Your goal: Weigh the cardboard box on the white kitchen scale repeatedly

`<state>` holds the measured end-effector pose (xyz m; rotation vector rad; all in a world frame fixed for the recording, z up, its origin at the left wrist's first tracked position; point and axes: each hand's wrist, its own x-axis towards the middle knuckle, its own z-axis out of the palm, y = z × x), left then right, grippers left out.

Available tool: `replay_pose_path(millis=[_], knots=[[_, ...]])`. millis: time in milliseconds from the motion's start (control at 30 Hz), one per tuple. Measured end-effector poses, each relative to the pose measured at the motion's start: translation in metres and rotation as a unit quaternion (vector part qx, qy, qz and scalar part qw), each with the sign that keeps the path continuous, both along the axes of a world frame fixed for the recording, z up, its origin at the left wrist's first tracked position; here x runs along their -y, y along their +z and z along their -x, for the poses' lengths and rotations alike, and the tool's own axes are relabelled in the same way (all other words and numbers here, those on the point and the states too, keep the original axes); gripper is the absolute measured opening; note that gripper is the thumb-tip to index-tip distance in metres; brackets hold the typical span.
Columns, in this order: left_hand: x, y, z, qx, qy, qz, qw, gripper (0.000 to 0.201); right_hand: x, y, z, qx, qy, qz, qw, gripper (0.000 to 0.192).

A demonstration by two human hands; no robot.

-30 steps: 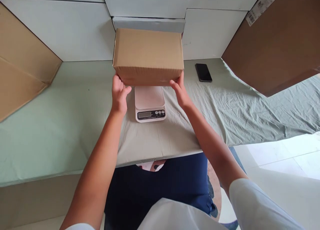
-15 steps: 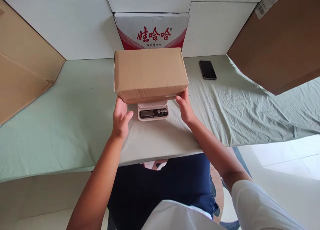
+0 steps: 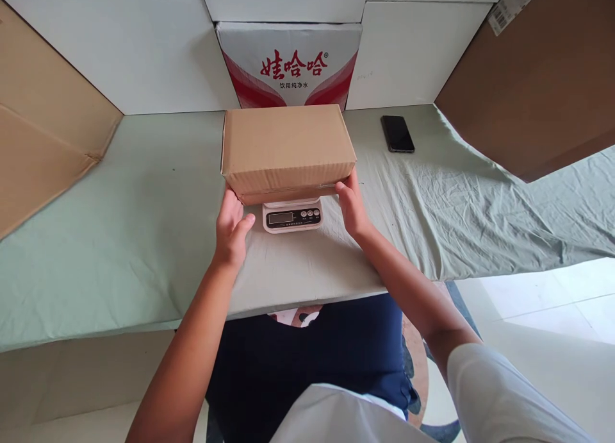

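Note:
A closed brown cardboard box (image 3: 288, 142) is over a small white digital kitchen scale (image 3: 292, 217), covering its weighing plate. Only the scale's front panel, with a dark display and buttons, shows. My left hand (image 3: 231, 228) grips the box's near left bottom corner, thumb sticking out and the other fingers under or behind the cardboard. At the near right bottom corner, my right hand (image 3: 352, 206) holds the box with its thumb on the front side; its other fingers are mostly hidden. Whether the box rests fully on the plate, I cannot tell.
A green cloth (image 3: 158, 238) covers the table. A black phone (image 3: 398, 134) lies at the back right. Behind stands a white and red carton (image 3: 295, 65) against a white panel (image 3: 120, 52). Large cardboard pieces stand at left (image 3: 43, 122) and right (image 3: 533, 90).
The cardboard box has come down and slightly toward me over the scale, uncovering more of the red and white carton behind. Both hands have kept their hold.

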<state>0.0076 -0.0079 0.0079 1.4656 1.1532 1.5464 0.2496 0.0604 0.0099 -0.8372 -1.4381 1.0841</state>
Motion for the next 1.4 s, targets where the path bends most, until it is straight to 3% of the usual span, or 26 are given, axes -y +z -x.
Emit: replay_pose_path(millis=[833,1033,1400], knots=[[-0.007,-0.011,0.008,0.029,-0.025,-0.030,0.999,0.077,0.004,0.006,0.000,-0.025,0.006,0.015,1.000,0.072],[-0.011,-0.016,0.016,0.046,-0.001,-0.064,0.997,0.075,-0.007,-0.004,-0.014,-0.046,-0.047,0.016,0.998,0.072],[-0.017,-0.025,0.022,0.044,0.014,-0.071,0.996,0.074,-0.018,-0.019,-0.014,-0.042,-0.055,0.038,0.997,0.073]])
